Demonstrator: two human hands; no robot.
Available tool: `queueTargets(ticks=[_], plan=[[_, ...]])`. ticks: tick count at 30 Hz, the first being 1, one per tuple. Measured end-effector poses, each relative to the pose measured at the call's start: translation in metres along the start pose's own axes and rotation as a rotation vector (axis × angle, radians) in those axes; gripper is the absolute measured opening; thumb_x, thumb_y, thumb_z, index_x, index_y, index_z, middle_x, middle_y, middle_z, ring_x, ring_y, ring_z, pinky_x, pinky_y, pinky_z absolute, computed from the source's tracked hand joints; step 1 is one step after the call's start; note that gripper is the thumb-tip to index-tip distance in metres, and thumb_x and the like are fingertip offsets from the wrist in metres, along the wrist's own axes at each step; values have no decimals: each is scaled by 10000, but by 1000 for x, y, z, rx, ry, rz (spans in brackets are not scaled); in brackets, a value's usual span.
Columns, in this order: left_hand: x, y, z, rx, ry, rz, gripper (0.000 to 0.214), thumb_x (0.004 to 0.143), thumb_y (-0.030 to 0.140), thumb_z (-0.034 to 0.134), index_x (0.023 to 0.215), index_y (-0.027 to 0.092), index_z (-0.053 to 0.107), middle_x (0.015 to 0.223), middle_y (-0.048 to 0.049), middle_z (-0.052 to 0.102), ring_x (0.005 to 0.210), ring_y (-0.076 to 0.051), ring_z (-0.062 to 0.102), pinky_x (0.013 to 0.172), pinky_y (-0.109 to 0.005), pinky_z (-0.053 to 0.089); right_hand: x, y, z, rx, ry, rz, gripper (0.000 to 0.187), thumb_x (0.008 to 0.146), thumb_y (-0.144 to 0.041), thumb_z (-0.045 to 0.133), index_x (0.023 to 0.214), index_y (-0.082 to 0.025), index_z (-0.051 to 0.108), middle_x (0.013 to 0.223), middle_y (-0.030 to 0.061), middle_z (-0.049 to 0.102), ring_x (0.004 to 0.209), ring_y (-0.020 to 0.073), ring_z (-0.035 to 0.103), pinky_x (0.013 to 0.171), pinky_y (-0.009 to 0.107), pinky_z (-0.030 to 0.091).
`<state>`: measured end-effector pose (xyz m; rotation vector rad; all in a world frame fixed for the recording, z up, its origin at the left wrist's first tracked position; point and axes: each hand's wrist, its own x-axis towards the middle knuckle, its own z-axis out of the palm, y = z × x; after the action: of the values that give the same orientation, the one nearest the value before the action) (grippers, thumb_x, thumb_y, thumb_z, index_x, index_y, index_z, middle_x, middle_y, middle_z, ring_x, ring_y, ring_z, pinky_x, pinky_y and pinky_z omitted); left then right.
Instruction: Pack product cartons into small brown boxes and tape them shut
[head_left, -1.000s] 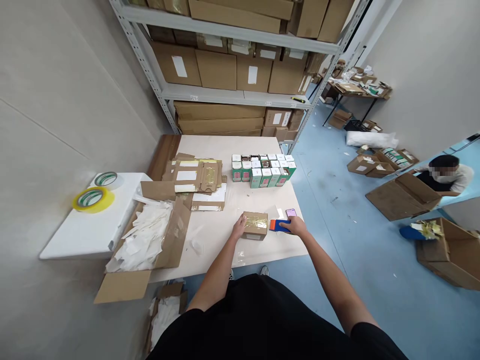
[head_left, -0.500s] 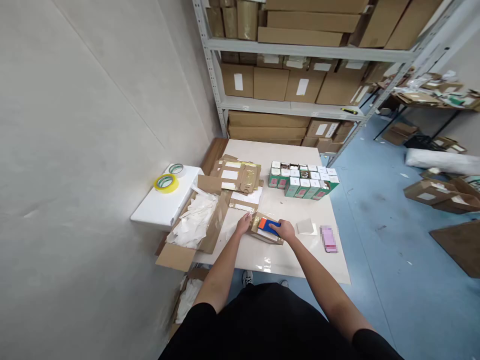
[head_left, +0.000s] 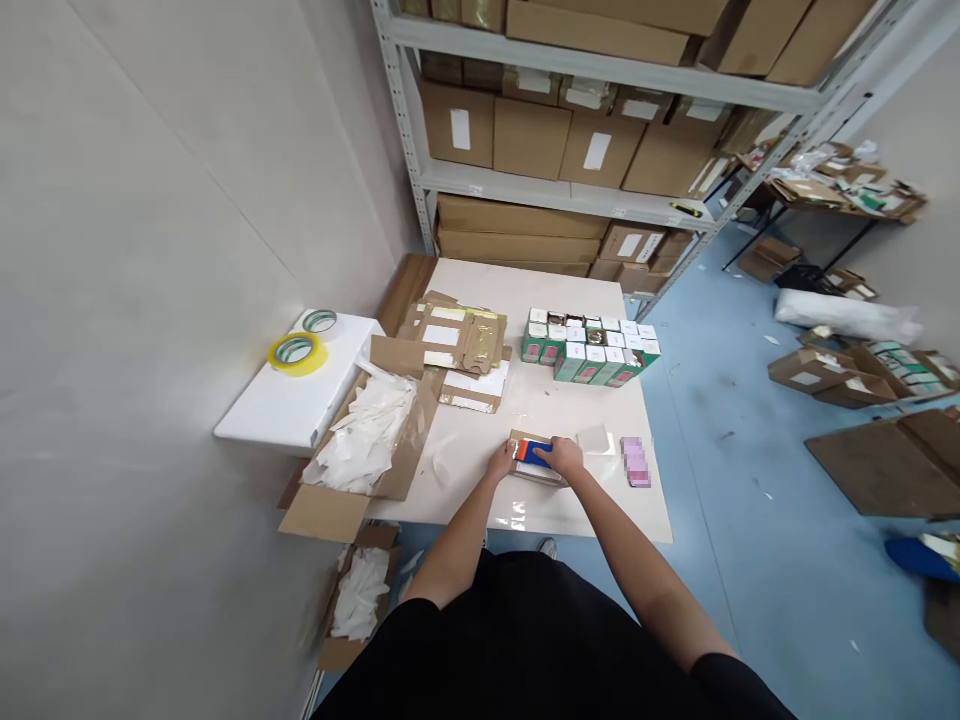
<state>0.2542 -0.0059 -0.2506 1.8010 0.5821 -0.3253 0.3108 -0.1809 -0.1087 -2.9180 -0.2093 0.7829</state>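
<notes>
A small cardboard box (head_left: 556, 482) with a white patch on it rests on the white table near its front edge. My left hand (head_left: 501, 462) is closed on the left end of this box. From the right, my right hand (head_left: 564, 457) grips a flat blue block with an orange end (head_left: 537, 455), over the top of the box. Its exact kind is too small to make out. Just right of my right hand lie a pale square piece (head_left: 594, 439) and a blurred-out pink item (head_left: 636, 462).
Flattened cardboard (head_left: 480, 342) and green-and-white cartons (head_left: 592, 360) occupy the table's far half. An open box of white paper (head_left: 375, 430) stands at left, beside a white stand with a yellow tape roll (head_left: 298, 354). Loaded shelves (head_left: 525, 185) rise behind.
The view has shifted slightly. My left hand has come down against the box's left end, and the blue block has moved with my right hand closer to that end.
</notes>
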Motion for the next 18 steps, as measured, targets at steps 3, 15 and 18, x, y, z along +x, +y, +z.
queueTargets(ticks=[3, 15, 18], plan=[[4, 10, 20, 66, -45, -26, 591, 1030, 618, 358, 1306, 201, 672, 1338, -137, 714, 1242, -307, 658, 1055, -393, 475, -4, 19, -2, 21, -6, 38, 530, 922, -656, 607, 1115, -182, 742, 1124, 152, 767, 1037, 269, 730, 807, 297, 505], [-4, 30, 53, 283, -44, -69, 535, 1067, 523, 300, 1309, 202, 654, 1313, -155, 717, 1226, -300, 670, 1005, -372, 488, -29, 127, -14, 30, 4, 134, 523, 884, -675, 656, 1063, -190, 738, 1120, 140, 763, 1013, 266, 722, 702, 268, 478], [-4, 31, 49, 310, -48, -56, 528, 1072, 510, 291, 1321, 215, 651, 1325, -143, 715, 1240, -296, 666, 1004, -361, 489, -42, 178, -16, 38, -7, 189, 506, 877, -672, 666, 1032, -195, 733, 1063, 127, 769, 972, 264, 724, 669, 270, 460]])
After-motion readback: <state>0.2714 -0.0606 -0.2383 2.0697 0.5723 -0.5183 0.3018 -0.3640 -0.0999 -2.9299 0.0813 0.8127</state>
